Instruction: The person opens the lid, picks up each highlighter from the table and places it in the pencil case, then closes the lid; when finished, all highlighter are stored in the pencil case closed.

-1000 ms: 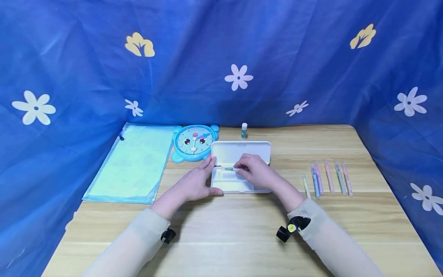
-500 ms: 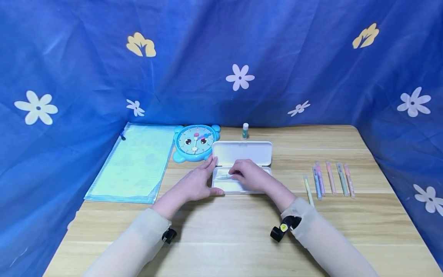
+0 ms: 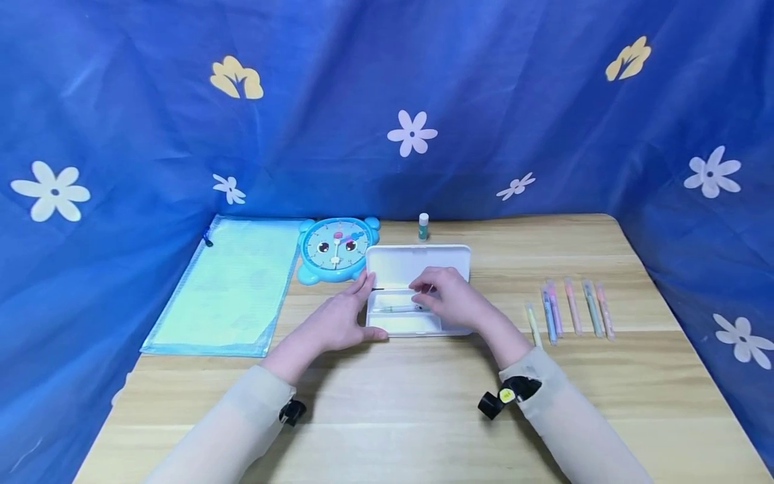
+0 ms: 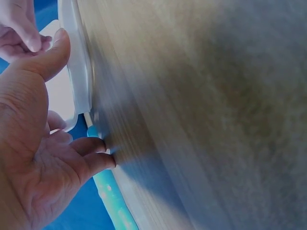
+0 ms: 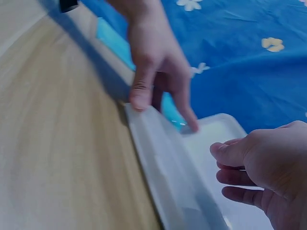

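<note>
A white pencil case (image 3: 404, 325) lies with its lid raised on the wooden table. My left hand (image 3: 340, 321) holds its left end, thumb at the front edge and fingers toward the hinge; the left wrist view shows this thumb (image 4: 55, 55) near the case rim. A slim pale pen with a green end (image 3: 393, 310) lies in the back compartment. Just above the pen's right end is my right hand (image 3: 450, 296), fingers loosely bent. In the right wrist view my right hand (image 5: 268, 167) shows nothing between thumb and fingers.
Several pastel pens (image 3: 572, 309) lie to the right. A glue stick (image 3: 423, 227) stands behind the case. A blue toy clock (image 3: 337, 250) touches or nearly touches the left hand's side, with a light-blue mesh folder (image 3: 224, 289) farther left. A blue curtain (image 3: 338, 154) hangs behind.
My right hand lowered the pen into the back compartment, let it go and lifted slightly away to the right. The left hand stays at the case's left end.
</note>
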Motion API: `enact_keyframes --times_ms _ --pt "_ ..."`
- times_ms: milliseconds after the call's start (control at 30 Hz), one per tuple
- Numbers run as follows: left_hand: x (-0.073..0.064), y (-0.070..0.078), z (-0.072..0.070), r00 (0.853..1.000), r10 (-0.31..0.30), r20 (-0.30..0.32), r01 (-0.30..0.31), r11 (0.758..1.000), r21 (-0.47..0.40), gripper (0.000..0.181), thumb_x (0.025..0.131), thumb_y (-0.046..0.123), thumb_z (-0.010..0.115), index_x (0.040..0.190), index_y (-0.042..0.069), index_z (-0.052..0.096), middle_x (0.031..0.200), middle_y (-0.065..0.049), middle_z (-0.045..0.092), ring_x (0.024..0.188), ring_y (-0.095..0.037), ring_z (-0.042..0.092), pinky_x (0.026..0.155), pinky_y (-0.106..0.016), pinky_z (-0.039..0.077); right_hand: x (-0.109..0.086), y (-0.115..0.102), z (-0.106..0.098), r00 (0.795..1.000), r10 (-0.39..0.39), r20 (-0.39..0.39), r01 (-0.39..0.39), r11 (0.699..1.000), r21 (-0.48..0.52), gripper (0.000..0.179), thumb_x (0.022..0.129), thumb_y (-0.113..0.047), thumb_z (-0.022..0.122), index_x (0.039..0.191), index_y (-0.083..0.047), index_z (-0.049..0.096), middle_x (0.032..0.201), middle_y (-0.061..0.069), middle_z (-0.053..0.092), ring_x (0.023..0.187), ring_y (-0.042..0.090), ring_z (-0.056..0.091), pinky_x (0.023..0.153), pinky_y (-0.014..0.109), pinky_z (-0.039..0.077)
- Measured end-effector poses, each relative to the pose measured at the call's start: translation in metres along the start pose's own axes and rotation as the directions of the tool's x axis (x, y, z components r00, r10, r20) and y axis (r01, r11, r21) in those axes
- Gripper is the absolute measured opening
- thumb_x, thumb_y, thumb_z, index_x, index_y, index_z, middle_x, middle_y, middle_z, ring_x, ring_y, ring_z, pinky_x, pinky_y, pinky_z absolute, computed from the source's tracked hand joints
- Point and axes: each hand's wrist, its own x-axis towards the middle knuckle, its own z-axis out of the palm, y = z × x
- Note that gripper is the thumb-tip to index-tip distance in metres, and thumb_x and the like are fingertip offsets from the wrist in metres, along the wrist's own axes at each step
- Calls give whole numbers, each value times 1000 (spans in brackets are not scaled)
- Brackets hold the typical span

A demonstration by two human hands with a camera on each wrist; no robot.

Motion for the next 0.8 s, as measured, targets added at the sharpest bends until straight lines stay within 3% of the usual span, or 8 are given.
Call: enact_keyframes --times_ms 167,300,633,800 --pt "0 -2 0 1000 11 -7 -11 1000 -12 127 81 64 85 169 7 13 174 -17 6 152 -42 31 122 -51 32 -14 6 -22 992 -5 -124 10 999 40 19 96 -3 78 113 5 78 102 10 76 90 19 71 84 38 61" --pt "2 -2 0 1000 24 -9 -24 999 -21 128 81 64 85 169 6 13 174 -17 7 152 -43 31 122 -51 32 -32 11 -44 975 43 -218 -34 999 43 20 95 -4 79 114 4 78 102 11 77 91 21 72 85 41 62" --pt "3 -1 -1 1000 15 2 -15 1000 -12 127 82 64 85 169 7 12 174 -16 6 154 -42 28 123 -51 31 -80 23 -75 912 182 -368 -192 981 8 19 96 -10 80 112 0 79 105 12 78 93 28 76 83 50 61" --pt "3 -1 -1 1000 17 0 -17 1000 -12 127 82 64 85 169 7 12 174 -16 5 153 -42 29 123 -51 31 -103 28 -79 871 245 -426 -267 964 9 22 96 -13 80 113 0 79 103 13 78 93 31 76 82 43 62"
